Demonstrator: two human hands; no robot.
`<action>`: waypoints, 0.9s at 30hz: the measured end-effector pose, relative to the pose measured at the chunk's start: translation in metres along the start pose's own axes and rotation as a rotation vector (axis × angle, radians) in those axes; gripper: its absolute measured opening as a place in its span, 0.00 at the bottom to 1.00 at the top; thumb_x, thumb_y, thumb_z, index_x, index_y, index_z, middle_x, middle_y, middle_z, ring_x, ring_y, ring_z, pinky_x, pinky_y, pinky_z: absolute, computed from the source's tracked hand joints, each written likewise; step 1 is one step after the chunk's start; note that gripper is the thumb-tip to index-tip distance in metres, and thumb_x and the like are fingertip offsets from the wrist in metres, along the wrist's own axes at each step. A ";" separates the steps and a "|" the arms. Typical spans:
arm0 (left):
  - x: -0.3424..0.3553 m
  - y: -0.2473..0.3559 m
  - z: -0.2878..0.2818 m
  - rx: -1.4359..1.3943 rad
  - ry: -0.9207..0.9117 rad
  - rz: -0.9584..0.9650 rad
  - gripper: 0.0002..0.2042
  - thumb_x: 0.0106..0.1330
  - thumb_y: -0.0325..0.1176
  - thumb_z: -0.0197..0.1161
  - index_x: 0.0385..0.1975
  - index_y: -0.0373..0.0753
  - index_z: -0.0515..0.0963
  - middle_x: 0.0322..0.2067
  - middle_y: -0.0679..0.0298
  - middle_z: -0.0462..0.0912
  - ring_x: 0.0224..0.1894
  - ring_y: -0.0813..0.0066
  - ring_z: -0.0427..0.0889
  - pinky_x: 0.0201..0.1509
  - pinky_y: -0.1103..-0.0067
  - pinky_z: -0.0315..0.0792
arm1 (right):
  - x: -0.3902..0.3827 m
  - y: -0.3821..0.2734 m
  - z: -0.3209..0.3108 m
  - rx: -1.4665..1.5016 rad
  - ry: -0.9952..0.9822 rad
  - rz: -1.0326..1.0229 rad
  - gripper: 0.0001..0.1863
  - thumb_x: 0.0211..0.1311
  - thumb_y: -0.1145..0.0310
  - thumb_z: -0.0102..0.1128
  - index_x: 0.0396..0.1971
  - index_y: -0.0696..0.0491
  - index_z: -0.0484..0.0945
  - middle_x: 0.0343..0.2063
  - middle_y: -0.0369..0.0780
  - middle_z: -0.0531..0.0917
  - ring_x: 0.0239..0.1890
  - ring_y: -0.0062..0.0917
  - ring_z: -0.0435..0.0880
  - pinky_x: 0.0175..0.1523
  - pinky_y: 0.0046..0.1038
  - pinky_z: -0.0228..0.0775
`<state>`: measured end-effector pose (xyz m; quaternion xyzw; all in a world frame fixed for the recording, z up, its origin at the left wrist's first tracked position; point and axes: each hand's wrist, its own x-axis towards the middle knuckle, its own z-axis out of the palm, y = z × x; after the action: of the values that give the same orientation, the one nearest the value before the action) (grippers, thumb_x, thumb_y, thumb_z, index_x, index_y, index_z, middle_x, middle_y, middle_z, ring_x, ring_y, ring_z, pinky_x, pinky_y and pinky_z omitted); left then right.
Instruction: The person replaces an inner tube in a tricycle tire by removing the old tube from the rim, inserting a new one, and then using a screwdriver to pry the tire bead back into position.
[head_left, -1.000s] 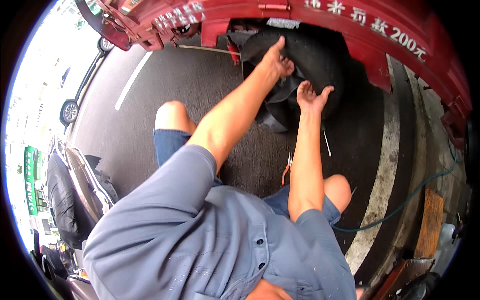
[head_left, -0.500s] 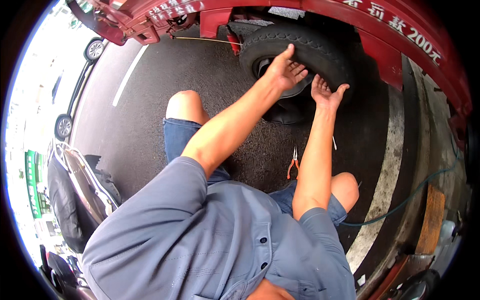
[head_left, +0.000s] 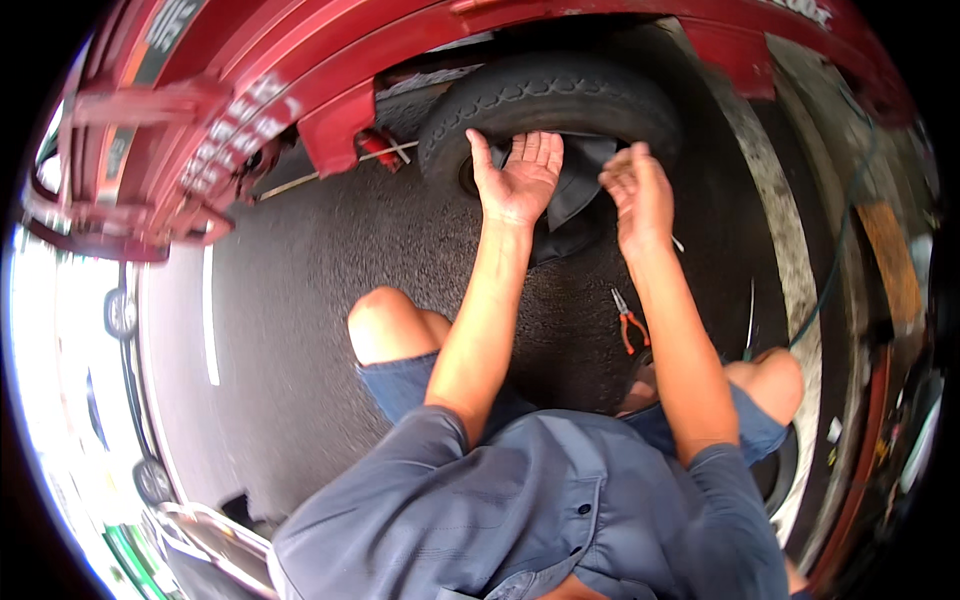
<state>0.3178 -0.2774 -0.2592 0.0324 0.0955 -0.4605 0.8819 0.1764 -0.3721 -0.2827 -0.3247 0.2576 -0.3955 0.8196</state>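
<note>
A black tyre [head_left: 560, 112] with a lugged tread stands below the edge of a red vehicle body. My left hand [head_left: 518, 185] is at the tyre's near side, palm up, thumb raised and fingers stretched toward its lower edge. Loose black rubber [head_left: 578, 185], perhaps an inner tube, hangs from the tyre to the ground behind my hands. To its right, my right hand [head_left: 642, 195] is raised with fingers loosely bent and slightly blurred; nothing shows in it. On the asphalt nearer to me lie orange-handled pliers [head_left: 628, 322].
The red vehicle body [head_left: 330, 80] overhangs the far side. A thin rod [head_left: 290, 186] and a red part [head_left: 380, 150] are left of the tyre. A screwdriver-like tool [head_left: 750, 320] lies near my right knee. Farther right are a hose [head_left: 838, 255] and an orange-brown board [head_left: 890, 262].
My view has shifted. My left hand has turned palm up, thumb to the left. The right hand's fingers have curled more. More of the black rubber shows under the tyre.
</note>
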 end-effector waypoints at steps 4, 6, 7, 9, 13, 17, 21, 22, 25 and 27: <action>-0.006 -0.002 -0.002 -0.053 -0.028 -0.082 0.37 0.54 0.54 0.73 0.56 0.35 0.66 0.64 0.57 0.66 0.70 0.56 0.61 0.75 0.59 0.54 | -0.014 0.028 0.032 -0.002 -0.188 0.212 0.22 0.73 0.52 0.52 0.51 0.56 0.75 0.54 0.42 0.79 0.59 0.29 0.75 0.64 0.35 0.65; -0.006 -0.005 -0.002 -0.028 -0.053 -0.121 0.39 0.55 0.53 0.73 0.59 0.34 0.64 0.66 0.57 0.63 0.71 0.56 0.57 0.75 0.59 0.53 | 0.018 0.033 0.033 0.173 -0.329 0.069 0.23 0.74 0.52 0.50 0.57 0.55 0.71 0.59 0.42 0.74 0.65 0.31 0.69 0.70 0.38 0.57; -0.012 -0.001 -0.001 0.012 -0.028 -0.116 0.39 0.57 0.52 0.72 0.61 0.35 0.62 0.66 0.56 0.63 0.71 0.55 0.57 0.75 0.60 0.54 | 0.022 0.036 0.035 0.226 -0.322 0.066 0.23 0.74 0.53 0.49 0.57 0.55 0.71 0.59 0.42 0.74 0.64 0.31 0.69 0.70 0.38 0.58; -0.018 0.000 0.001 0.173 0.013 -0.106 0.36 0.60 0.51 0.69 0.62 0.37 0.62 0.66 0.53 0.62 0.70 0.54 0.60 0.74 0.61 0.56 | 0.033 0.042 0.038 0.325 -0.316 0.069 0.23 0.74 0.53 0.49 0.57 0.55 0.70 0.57 0.41 0.75 0.63 0.32 0.70 0.69 0.39 0.58; -0.032 0.028 -0.005 0.395 0.011 -0.176 0.26 0.66 0.44 0.64 0.56 0.34 0.68 0.56 0.48 0.73 0.64 0.51 0.69 0.70 0.60 0.63 | 0.046 0.066 0.036 0.532 -0.385 0.095 0.21 0.73 0.56 0.53 0.56 0.54 0.71 0.52 0.42 0.78 0.57 0.35 0.74 0.67 0.41 0.62; -0.063 0.054 0.002 1.537 0.171 0.562 0.24 0.64 0.34 0.68 0.56 0.32 0.68 0.54 0.46 0.75 0.58 0.55 0.74 0.66 0.63 0.66 | 0.062 0.070 0.033 0.738 -0.530 0.061 0.27 0.69 0.52 0.57 0.60 0.54 0.69 0.58 0.45 0.75 0.65 0.40 0.68 0.74 0.44 0.53; -0.047 0.081 0.028 2.484 -0.092 1.161 0.37 0.55 0.37 0.75 0.62 0.32 0.64 0.50 0.45 0.73 0.54 0.49 0.73 0.59 0.61 0.68 | 0.056 0.070 0.046 0.830 -0.692 0.025 0.36 0.66 0.43 0.57 0.65 0.52 0.65 0.64 0.41 0.69 0.70 0.36 0.61 0.76 0.46 0.45; -0.037 0.077 0.035 2.739 -0.222 1.283 0.40 0.52 0.38 0.77 0.64 0.32 0.63 0.51 0.44 0.72 0.55 0.46 0.72 0.60 0.60 0.67 | 0.055 0.074 0.046 0.859 -0.684 0.051 0.36 0.65 0.43 0.57 0.64 0.51 0.65 0.64 0.40 0.69 0.70 0.35 0.61 0.76 0.45 0.45; -0.004 0.072 0.042 2.689 -0.306 1.155 0.50 0.44 0.42 0.80 0.67 0.34 0.57 0.52 0.42 0.70 0.57 0.42 0.70 0.61 0.60 0.66 | 0.056 0.065 0.056 0.874 -0.670 0.043 0.35 0.65 0.44 0.58 0.64 0.51 0.65 0.64 0.41 0.69 0.70 0.33 0.61 0.75 0.43 0.48; -0.003 0.065 0.041 2.767 -0.195 1.177 0.50 0.43 0.42 0.81 0.67 0.34 0.58 0.51 0.43 0.70 0.55 0.42 0.71 0.59 0.60 0.68 | 0.059 0.063 0.052 0.823 -0.630 0.077 0.32 0.65 0.47 0.60 0.61 0.52 0.68 0.61 0.42 0.72 0.67 0.33 0.66 0.73 0.41 0.54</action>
<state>0.3753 -0.2439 -0.2203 0.8177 -0.4854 0.2247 0.2126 0.2751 -0.3728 -0.3048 -0.0691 -0.1668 -0.3165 0.9313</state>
